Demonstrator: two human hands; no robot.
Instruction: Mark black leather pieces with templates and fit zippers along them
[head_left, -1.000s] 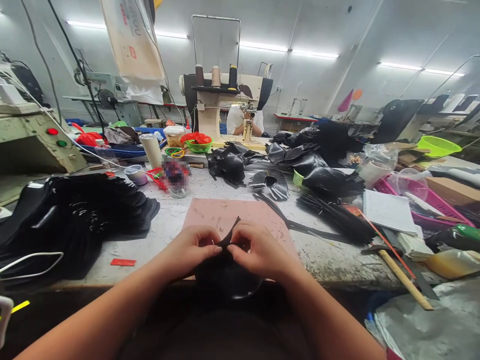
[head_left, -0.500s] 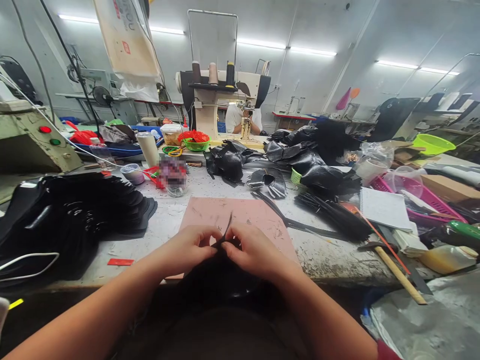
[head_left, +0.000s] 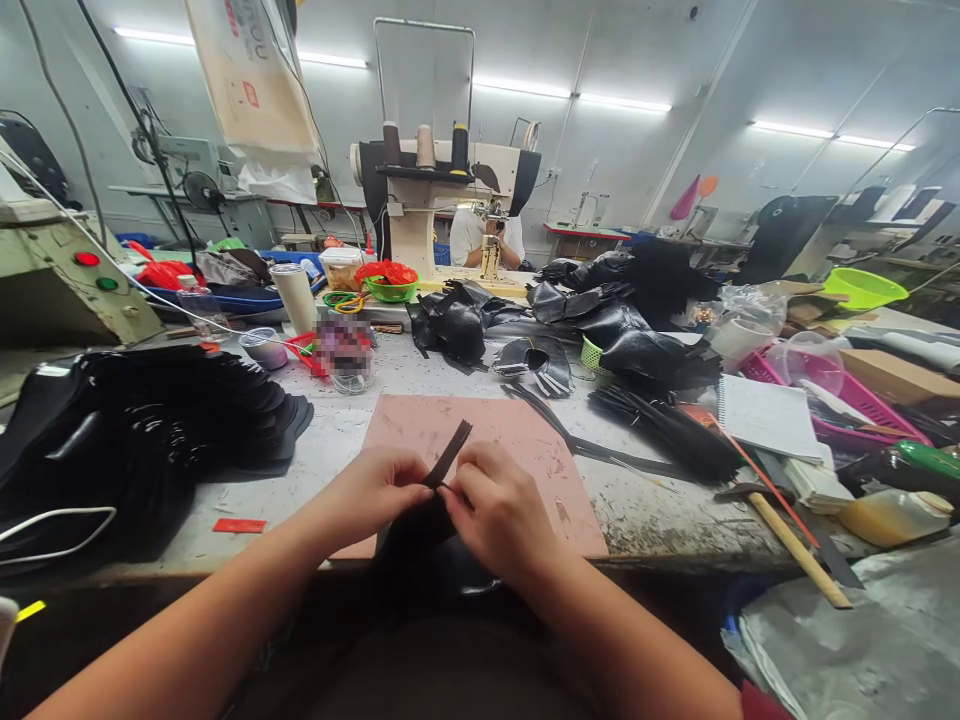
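My left hand and my right hand meet at the near edge of the workbench, fingers pinched together. Between them they hold a narrow black strip that sticks up and away from me. Below the hands hangs a larger black leather piece, partly hidden by them, dropping over the table edge toward my lap. Under the hands lies a pink cutting mat.
A big stack of black leather pieces fills the left. More black pieces and strips lie behind and right. A hammer, notebook and pink basket sit right. A sewing machine stands behind, a person beyond it.
The black strip now stands out straighter and flatter from between my fingers. Both hands have shifted slightly toward me and left; the leather piece below hangs lower.
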